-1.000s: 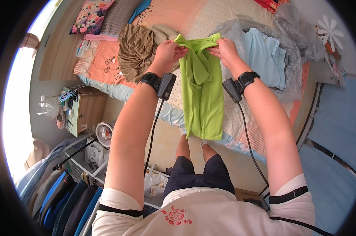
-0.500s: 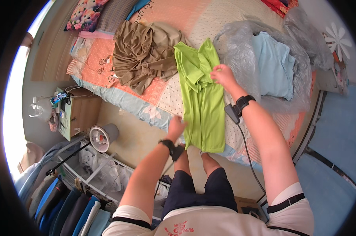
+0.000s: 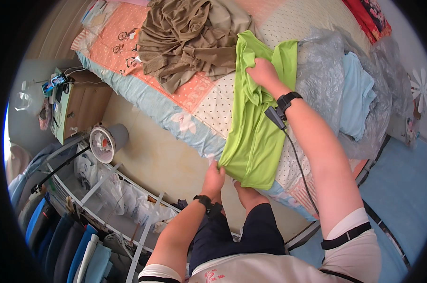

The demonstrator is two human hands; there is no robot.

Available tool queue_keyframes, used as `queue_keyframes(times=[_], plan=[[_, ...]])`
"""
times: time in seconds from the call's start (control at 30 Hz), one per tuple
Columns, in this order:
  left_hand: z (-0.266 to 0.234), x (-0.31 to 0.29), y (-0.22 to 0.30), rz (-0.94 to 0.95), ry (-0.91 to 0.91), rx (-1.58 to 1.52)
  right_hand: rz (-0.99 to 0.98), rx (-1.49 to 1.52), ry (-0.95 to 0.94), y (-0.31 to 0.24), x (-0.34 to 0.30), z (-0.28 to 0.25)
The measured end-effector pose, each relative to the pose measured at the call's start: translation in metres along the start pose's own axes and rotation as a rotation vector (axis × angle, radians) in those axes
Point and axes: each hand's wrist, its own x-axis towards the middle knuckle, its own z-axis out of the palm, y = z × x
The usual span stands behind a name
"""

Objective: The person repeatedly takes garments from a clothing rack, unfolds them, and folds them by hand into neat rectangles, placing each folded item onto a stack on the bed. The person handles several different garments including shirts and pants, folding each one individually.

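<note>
A lime-green short-sleeved shirt (image 3: pixel 257 146) lies lengthwise on the bed, partly folded, its lower end over the near edge. My left hand (image 3: pixel 214 179) pinches the shirt's lower left corner. Farther up, my right hand (image 3: pixel 263 73) is closed on the bunched sleeve fabric; the fingertips are partly hidden by cloth. Just beyond the shirt on the left lies a crumpled heap of brown clothing (image 3: pixel 180 45). To the right, folded light-blue clothing (image 3: pixel 357 96) rests on a clear plastic bag (image 3: pixel 319 61).
The patterned bed cover (image 3: pixel 208 106) spreads under the clothes. At the left stand a small wooden cabinet (image 3: pixel 83 101) and a round waste bin (image 3: pixel 110 141). A metal rack (image 3: pixel 102 188) with hanging clothes fills the lower left. A black cable (image 3: pixel 298 162) hangs from my right wrist.
Both hands have taken hold of the green shirt: the left at its lower corner, the right at the sleeve. The shirt's lower edge is drawn slightly left, and my view has shifted.
</note>
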Motion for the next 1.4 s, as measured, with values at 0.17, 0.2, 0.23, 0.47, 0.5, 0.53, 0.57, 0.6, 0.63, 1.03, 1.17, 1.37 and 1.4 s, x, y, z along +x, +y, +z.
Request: queue_keyframes(times=[0.17,0.2,0.23,0.47,0.5,0.53,0.57,0.6,0.63,1.03,1.17,1.37,1.4], plan=[[-0.031,-0.026,0.009,0.082,0.115,-0.251,-0.066,0.410,-0.033,-0.048,0.030,-0.047],[-0.038,-0.032,0.010,0.079,0.090,-0.182,-0.074,0.454,-0.034,-0.057,0.034,-0.054],[-0.042,-0.034,0.012,0.070,0.076,-0.101,-0.069,0.502,-0.036,-0.066,0.037,-0.059],[-0.032,-0.047,0.013,0.198,0.256,0.188,-0.187,0.561,0.168,-0.054,0.037,-0.082],[-0.028,-0.054,0.012,0.214,0.239,0.228,-0.201,0.437,0.172,-0.040,0.036,-0.088],[-0.022,-0.061,0.011,0.239,0.232,0.265,-0.209,0.323,0.174,-0.022,0.033,-0.096],[-0.017,-0.066,0.011,0.270,0.237,0.300,-0.205,0.207,0.173,-0.005,0.030,-0.104],[-0.011,-0.068,0.011,0.413,0.221,0.340,-0.161,0.118,0.158,0.012,0.028,-0.111],[-0.003,-0.068,0.013,0.429,0.140,0.316,-0.104,0.029,0.139,0.027,0.025,-0.115],[0.017,0.007,0.101,0.429,-0.002,0.350,0.243,-0.069,0.106,0.107,0.023,-0.075],[-0.007,0.113,0.173,0.660,0.304,0.209,0.272,0.094,0.169,0.120,0.031,-0.071],[-0.011,0.262,0.282,0.568,0.181,-0.138,0.205,0.279,0.174,0.133,0.042,-0.063],[-0.010,0.272,0.294,0.480,0.144,-0.202,0.174,0.274,0.167,0.133,0.040,-0.064]])
